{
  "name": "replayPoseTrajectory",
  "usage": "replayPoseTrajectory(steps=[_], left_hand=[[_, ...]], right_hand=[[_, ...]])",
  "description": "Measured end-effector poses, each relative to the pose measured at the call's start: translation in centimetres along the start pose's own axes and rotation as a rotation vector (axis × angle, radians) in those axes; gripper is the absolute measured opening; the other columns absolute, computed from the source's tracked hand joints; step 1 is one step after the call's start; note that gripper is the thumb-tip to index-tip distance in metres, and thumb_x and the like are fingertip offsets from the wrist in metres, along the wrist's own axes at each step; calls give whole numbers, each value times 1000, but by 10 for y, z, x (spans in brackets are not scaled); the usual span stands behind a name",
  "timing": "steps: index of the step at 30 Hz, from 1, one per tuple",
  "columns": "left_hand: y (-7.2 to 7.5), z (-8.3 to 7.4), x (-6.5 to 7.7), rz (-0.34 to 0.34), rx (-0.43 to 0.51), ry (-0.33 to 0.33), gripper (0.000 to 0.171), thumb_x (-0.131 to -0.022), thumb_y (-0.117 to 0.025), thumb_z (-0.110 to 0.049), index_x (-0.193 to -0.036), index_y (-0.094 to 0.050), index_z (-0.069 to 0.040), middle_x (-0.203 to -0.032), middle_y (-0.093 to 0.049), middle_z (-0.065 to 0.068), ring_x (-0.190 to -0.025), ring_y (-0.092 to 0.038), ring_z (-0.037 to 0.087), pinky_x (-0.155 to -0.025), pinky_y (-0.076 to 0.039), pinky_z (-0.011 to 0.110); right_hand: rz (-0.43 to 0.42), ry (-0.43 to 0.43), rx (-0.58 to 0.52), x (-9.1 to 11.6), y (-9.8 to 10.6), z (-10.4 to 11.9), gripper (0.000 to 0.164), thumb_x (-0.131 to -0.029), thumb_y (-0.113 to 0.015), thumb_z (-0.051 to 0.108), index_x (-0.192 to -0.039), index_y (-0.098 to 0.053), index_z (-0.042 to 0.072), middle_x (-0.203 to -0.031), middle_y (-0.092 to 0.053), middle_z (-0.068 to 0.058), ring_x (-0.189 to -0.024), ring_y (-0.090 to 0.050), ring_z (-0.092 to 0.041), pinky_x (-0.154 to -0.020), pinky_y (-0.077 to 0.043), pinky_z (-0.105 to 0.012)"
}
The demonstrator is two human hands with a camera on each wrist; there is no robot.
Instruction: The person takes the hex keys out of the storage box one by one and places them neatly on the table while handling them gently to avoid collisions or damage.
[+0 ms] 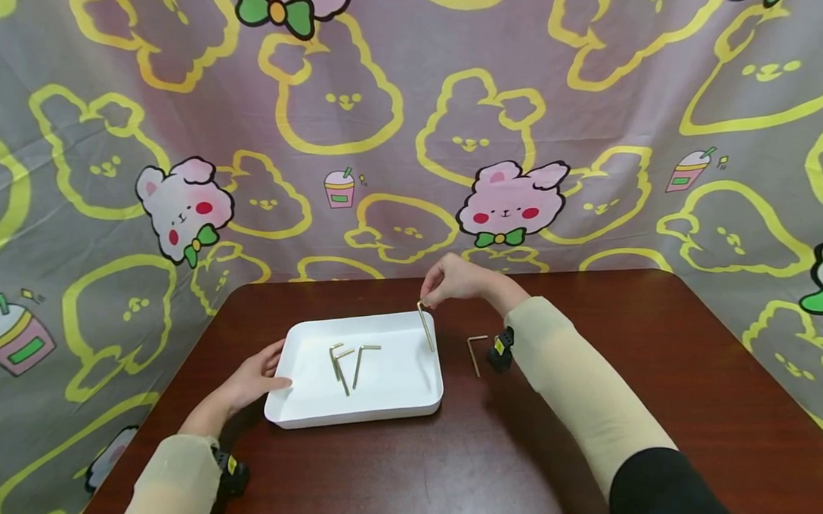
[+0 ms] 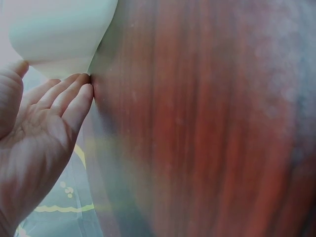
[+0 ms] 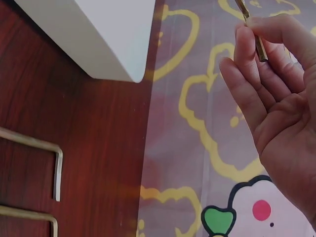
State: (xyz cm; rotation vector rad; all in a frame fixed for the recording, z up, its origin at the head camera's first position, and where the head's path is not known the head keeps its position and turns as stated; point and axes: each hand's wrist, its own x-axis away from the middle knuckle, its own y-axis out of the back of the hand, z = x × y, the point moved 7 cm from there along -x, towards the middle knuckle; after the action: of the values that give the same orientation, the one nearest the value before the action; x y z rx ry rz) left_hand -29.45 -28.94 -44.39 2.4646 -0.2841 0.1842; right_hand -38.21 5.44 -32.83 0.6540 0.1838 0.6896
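Here, right hand (image 1: 451,277) pinches slim, gold-toned, L-shaped rod (image 1: 426,330); left hand (image 1: 251,378) grips white tray (image 1: 395,382).

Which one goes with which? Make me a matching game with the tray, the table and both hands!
Column one:
1. tray
2. table
3. left hand
4. right hand

Column two:
A. pinches a bent metal rod
B. reddish brown
C. holds something white by its edge
D. white, with three bent rods lying inside

Right pairs: 1-D, 2-B, 3-C, 4-A
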Motion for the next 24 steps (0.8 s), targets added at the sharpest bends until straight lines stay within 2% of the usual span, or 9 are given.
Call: replayPoseTrajectory(steps=[7, 16, 24], left_hand=[[0, 1, 0, -6, 3, 10, 89, -88, -72, -11, -151, -12, 8, -149, -25, 34, -136, -28, 48, -106, -32, 55], [0, 2, -2, -8, -3, -9, 88, -88, -72, -10, -151, -13, 8, -148, -27, 34, -136, -30, 48, -106, -33, 55], [0, 2, -1, -12, 5, -4, 88, -88, -72, -9, -151, -13, 8, -149, -26, 34, -137, -28, 48, -107, -31, 55]], right_hand=[[-19, -24, 10, 7, 13, -12, 5, -83, -77, 11, -82, -75, 6, -78, -72, -6, -77, -65, -22, -77, -51, -34], [-37, -37, -11, 21, 28, -25, 5, -84, -76, 10, -83, -74, 5, -78, -71, -6, -77, -67, -22, -85, -51, -43], [-56, -42, -9, 39, 42, -44, 7, -84, -74, 10, -85, -74, 3, -77, -70, -6, -77, -66, -22, -79, -53, -36]])
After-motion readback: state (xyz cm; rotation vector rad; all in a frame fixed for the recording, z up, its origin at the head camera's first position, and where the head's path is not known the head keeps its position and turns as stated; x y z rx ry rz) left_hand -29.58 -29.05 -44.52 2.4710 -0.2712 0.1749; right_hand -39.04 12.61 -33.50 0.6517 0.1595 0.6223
